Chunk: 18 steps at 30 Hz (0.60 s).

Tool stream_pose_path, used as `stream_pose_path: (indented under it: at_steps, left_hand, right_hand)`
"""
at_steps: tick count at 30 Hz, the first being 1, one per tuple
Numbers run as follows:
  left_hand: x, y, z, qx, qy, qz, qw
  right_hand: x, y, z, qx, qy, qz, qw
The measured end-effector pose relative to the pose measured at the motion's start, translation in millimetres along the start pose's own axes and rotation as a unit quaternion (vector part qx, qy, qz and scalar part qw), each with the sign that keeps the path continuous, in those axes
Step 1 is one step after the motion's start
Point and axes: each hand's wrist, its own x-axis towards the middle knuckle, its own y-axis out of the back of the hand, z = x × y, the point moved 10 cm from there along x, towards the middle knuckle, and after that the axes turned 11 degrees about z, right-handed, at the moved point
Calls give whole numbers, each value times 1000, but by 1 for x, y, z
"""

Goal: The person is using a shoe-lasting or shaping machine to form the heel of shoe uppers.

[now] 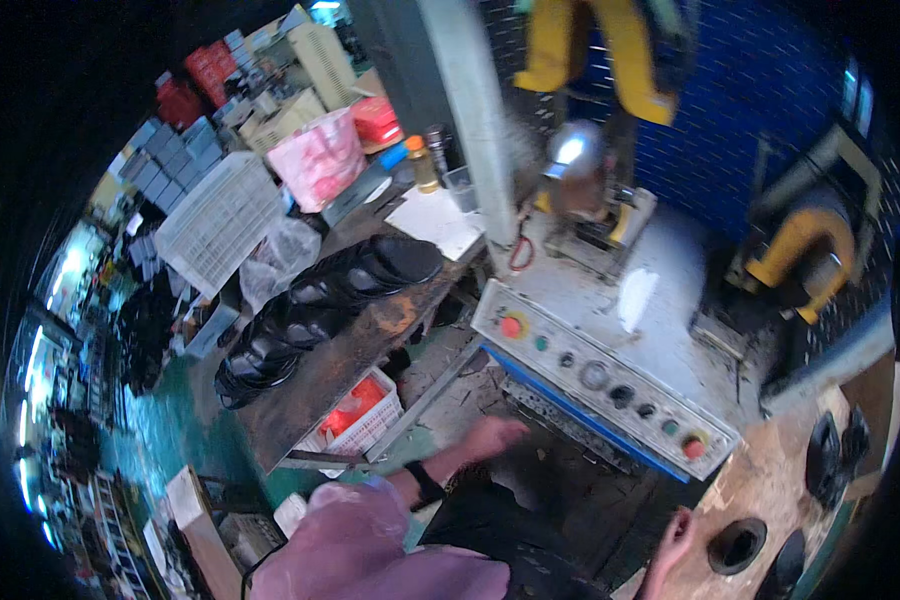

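My left hand (495, 437) hangs in front of the machine's control panel (595, 375), its fingers stretched out and holding nothing that I can see. A dark band circles that wrist. Low on the right, my right hand (677, 535) is near the edge of a wooden table (765, 490), its fingers loosely bent and apart, with nothing visible in it. Beside it on that table is a black shoe upper (737, 546) with its opening facing up. To the left, a row of shiny black shoes (315, 315) lies close together on a worn bench (370, 345).
Behind the panel stand a rounded metal form (575, 160) under a yellow clamp (640, 90) and a second yellow clamp (800, 255). More black shoe pieces (825, 460) lie at right. A white basket (365, 420) sits under the bench. A bottle (422, 165) stands by a grey post (465, 100).
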Motion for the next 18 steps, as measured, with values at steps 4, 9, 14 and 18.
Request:
stream_pose_path:
  at_steps: [4,9,14,18]
  left_hand:
    - [26,242,-113,72,104,294,948]
    - [65,422,-152,323,24,438,838]
    - [57,451,-236,413,78,339,842]
    - [44,452,-217,399,25,346,848]
  right_hand:
    - [-71,-174,-157,-1,56,-262,963]
    - [-142,-353,-311,49,183,-393,900]
    - [-196,-542,-397,133,143,-478,857]
    - [-244,-688,-432,148,103,-486,855]
